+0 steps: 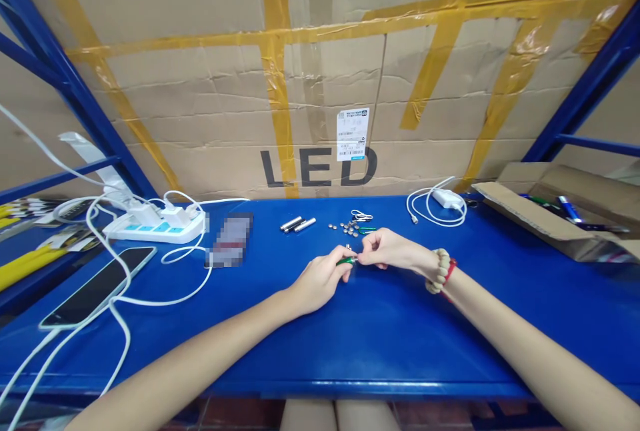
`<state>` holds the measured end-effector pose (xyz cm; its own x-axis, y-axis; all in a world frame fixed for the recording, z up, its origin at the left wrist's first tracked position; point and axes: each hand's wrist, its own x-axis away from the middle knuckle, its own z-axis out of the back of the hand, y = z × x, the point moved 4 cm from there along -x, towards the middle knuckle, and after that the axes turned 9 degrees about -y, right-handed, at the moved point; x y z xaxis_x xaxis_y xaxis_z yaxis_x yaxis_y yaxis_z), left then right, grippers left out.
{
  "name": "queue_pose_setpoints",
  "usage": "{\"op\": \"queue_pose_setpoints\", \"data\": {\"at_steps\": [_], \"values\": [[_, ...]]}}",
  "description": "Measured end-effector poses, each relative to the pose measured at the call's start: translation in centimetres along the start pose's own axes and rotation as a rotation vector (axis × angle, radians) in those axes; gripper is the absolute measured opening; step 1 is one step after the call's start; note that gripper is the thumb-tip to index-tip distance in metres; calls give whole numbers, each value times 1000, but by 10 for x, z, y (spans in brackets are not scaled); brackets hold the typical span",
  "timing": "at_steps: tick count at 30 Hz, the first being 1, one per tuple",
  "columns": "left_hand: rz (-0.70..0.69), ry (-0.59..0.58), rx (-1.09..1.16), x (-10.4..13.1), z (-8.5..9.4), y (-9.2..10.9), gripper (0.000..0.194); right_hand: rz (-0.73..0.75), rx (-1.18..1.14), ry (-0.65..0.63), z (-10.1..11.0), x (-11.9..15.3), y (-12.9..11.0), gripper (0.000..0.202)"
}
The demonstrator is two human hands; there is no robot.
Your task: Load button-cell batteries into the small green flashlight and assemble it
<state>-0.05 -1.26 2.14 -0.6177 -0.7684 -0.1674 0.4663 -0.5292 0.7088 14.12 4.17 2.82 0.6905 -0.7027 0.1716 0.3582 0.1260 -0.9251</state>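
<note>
My left hand (pixel 320 279) is closed around a slim green piece with a silver end (pixel 347 260), with its tip pointing right. My right hand (pixel 387 248) is in a pinch right at that silver end; what lies between its fingertips is too small to make out. Behind my hands, several small round silver pieces (pixel 349 226) are scattered on the blue table (pixel 390 331). Beside them lie another green piece (pixel 368 229) and a small loop of white cord (pixel 362 216). To their left, several short black and silver tubes (pixel 298 224) lie together.
A white power strip (pixel 155 228) with tangled cables, a phone (pixel 100 288) and a blurred-out flat item (pixel 231 240) occupy the left. A white charger (pixel 447 199) lies at the back right, near an open cardboard box (pixel 530 218). A large carton (pixel 225 111) stands behind.
</note>
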Motion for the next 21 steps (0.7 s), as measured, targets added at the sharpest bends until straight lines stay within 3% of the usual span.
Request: {"op": "queue_pose_setpoints", "data": {"at_steps": [8,14,17,21], "values": [[9,-4,0,-1,1,-2,25,32,35,60,1,0,1,40],[2,55,-26,-2,2,-2,26,47,27,62,-1,0,-3,36],[13,92,-16,-3,3,-1,25,124,108,115,1,1,-12,31],[7,143,12,-3,5,1,23,346,300,269,5,11,-31,31]]}}
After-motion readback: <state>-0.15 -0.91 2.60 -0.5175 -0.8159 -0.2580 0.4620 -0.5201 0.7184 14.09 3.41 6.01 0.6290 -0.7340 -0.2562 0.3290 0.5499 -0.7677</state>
